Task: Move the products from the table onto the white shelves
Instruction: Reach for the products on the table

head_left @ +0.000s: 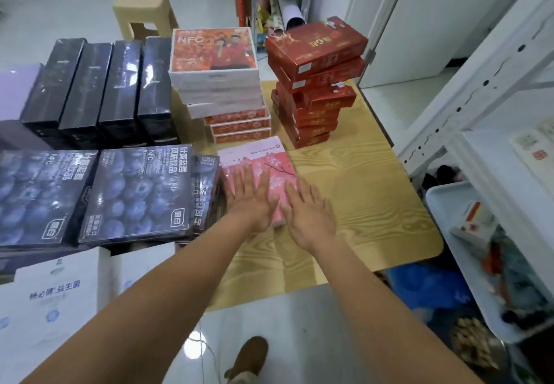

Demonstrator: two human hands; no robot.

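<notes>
Fingers of the left hand lie straight and slightly spread, flat on top of the pink box. Those of the right hand are also straight and spread, resting over the box's near right corner. Neither hand curls round anything.

The wood-grain tabletop carries the products, and the white shelves stand just beside its right edge. On a shelf at the far right lie some flat light packages, too blurred to read.

On the left of the tabletop, two wide dark blueberry boxes lie flat side by side. The nearer-right one touches the pink box's left side. Behind them a row of narrow dark boxes stands on edge.

At the back middle rises a stack of white-sided boxes with an orange top, set on thinner orange ones. To its right leans an uneven stack of red boxes, its upper boxes skewed.

White cartons sit at the near left, below the blueberry boxes.

The pink box, printed with blossom, lies flat near the tabletop's front edge, in front of the orange stack.

A beige stool stands on the floor beyond, and a brown shoe shows at the bottom.
</notes>
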